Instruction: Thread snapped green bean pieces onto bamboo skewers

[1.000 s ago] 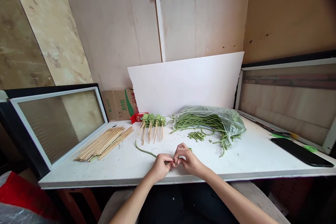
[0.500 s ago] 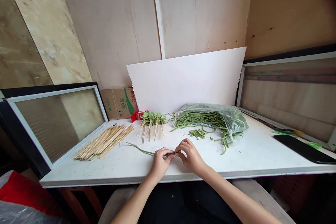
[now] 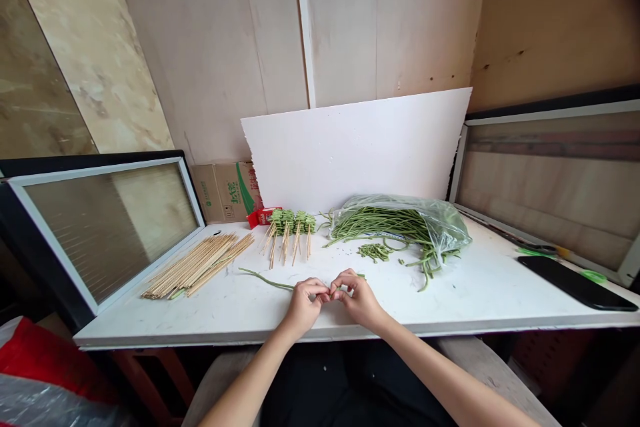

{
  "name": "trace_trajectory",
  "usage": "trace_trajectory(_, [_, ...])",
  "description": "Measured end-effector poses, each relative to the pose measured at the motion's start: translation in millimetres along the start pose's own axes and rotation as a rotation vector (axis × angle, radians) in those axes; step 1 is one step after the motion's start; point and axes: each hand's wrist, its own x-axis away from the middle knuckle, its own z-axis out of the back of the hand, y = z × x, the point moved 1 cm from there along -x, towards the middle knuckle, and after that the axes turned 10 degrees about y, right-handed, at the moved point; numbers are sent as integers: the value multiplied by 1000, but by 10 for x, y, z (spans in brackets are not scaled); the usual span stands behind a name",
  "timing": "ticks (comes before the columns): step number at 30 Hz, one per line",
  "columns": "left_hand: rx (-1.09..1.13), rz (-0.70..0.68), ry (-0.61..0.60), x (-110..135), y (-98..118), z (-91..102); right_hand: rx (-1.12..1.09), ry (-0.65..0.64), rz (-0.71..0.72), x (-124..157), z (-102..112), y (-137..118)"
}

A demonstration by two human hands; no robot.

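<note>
Near the front edge of the white table (image 3: 210,327), my two hands meet, fingertips nearly touching. My left hand (image 3: 306,300) pinches a long green bean (image 3: 265,278), whose thin end trails leftward over the tabletop. Closed in a pinch too, my right hand (image 3: 354,297) grips the bean's other end; a short green tip shows beyond its fingers. The fingers hide whether the bean is whole or broken between them. Behind the hands lies a small pile of short bean pieces (image 3: 374,252).
Bamboo skewers (image 3: 200,263) lie loose at the left. Several skewered bean bundles (image 3: 293,221) rest beside a red packet (image 3: 260,216). A clear plastic bag of long beans (image 3: 395,223) sits at the back right. A black phone-like slab (image 3: 575,282) lies at the far right.
My right hand has turned slightly and drawn in its fingers, and a green bean tip now shows past it. The view has shifted a little; the other things lie as before.
</note>
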Motion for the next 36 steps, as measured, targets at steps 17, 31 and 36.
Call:
trace_trajectory(17, [12, 143, 33, -1, -118, -16, 441, 1, 170, -265, 611, 451])
trace_trajectory(31, [58, 178, 13, 25, -119, -30, 301, -88, 275, -148, 325, 23])
trace_trajectory(36, [29, 190, -17, 30, -85, -35, 292, -84, 299, -118, 216, 15])
